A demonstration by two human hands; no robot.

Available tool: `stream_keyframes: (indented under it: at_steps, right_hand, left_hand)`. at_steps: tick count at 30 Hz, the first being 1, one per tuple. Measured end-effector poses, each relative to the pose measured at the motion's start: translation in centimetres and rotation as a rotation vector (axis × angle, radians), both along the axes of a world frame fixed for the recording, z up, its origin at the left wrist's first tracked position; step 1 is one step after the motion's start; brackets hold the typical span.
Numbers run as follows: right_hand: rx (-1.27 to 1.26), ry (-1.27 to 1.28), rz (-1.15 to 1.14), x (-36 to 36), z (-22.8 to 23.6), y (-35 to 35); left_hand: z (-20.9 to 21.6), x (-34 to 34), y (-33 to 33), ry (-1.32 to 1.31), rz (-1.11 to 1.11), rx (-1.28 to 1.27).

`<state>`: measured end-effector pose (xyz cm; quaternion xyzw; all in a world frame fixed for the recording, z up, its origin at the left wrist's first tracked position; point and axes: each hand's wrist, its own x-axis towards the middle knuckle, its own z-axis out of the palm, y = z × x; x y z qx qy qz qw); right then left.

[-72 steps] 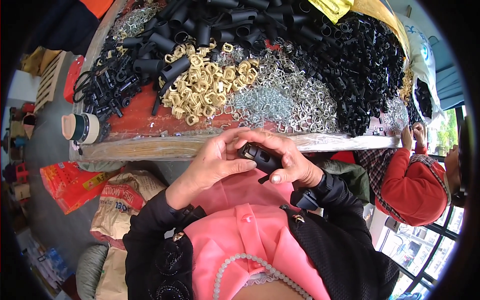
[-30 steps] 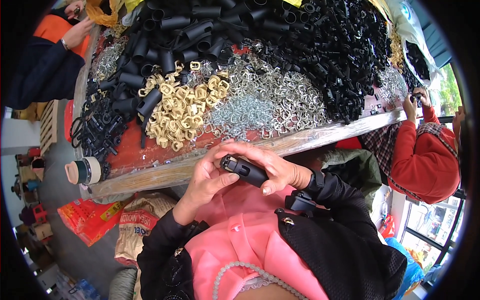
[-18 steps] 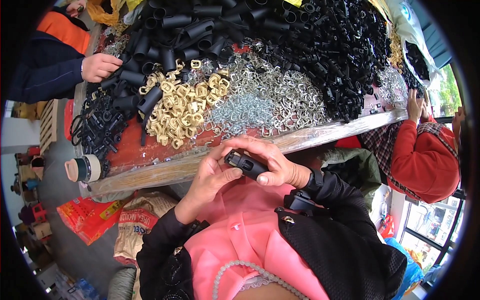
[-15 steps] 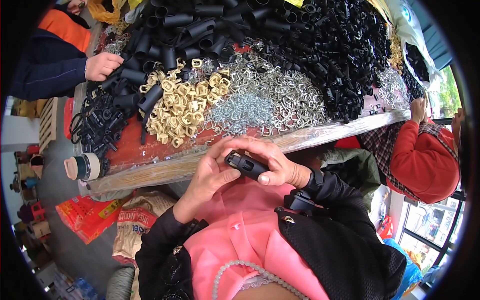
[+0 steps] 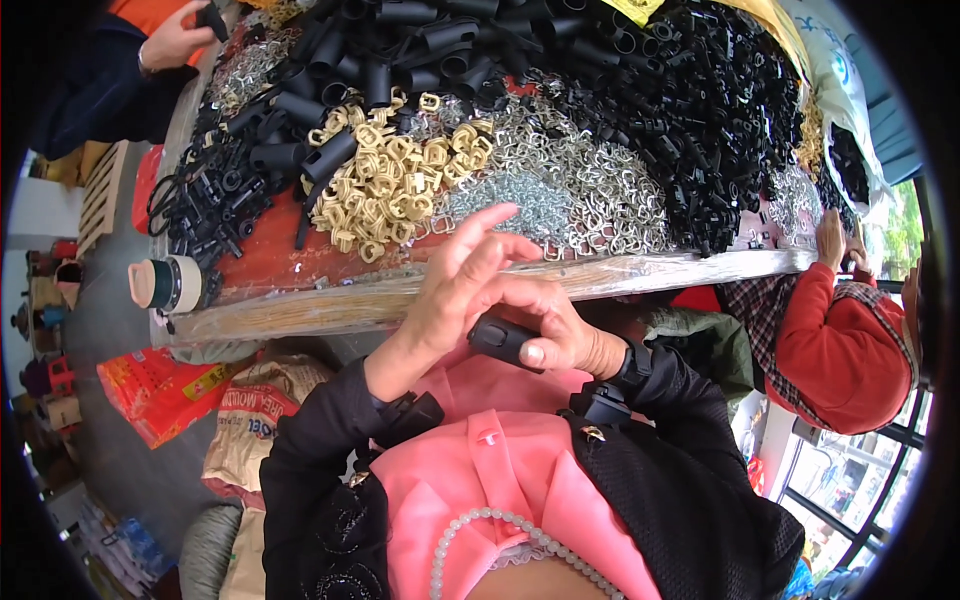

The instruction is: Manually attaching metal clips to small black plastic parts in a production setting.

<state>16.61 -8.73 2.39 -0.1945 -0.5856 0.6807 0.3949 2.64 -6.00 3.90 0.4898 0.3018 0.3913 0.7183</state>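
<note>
The right hand [image 5: 566, 336] has its grip wrapped round the black tube [image 5: 499, 341] before the desk [image 5: 300, 312], probably steadying it; the left hand [image 5: 450, 296] has fingers loosely spread, apparently empty; tan clips [image 5: 385, 190] lie near, likely for easy reach

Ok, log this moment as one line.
right hand: grips black cylindrical part; left hand: outstretched beside it; ahead: beige loop-shaped pieces, bent silver metal pieces

Left hand [image 5: 440, 305] uncurled; co-worker's hand [image 5: 178, 42] raised.
The former's fingers, previously curled around one end of the black cylinder [image 5: 502, 341], now extend toward the table [image 5: 262, 240]; the latter, previously at the black tubes [image 5: 300, 108], now holds up a black part [image 5: 211, 20].
</note>
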Motion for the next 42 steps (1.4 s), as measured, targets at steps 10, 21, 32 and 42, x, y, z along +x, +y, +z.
stream_keyframes:
  at_steps: [10, 21, 32, 42]
  right_hand:
    - [-0.017, -0.003, 0.028, -0.9, 0.2, -1.5]
    - [-0.047, -0.175, 0.16, -0.2, -0.7, -2.1]
    - [0.062, -0.138, 0.094, 0.1, 1.4, -0.3]
    - [-0.46, -0.909, -0.33, 18.9, -1.2, -11.3]
  left_hand:
    - [0.1, -0.4, -2.2, -0.003, -0.045, 0.017]
    - [-0.5, -0.7, -3.9, -0.001, -0.015, -0.03]
    - [-0.9, -1.2, -3.1, -0.159, 0.143, -0.042]
    - [-1.6, -20.0, 2.1, 1.279, 0.771, 0.708]
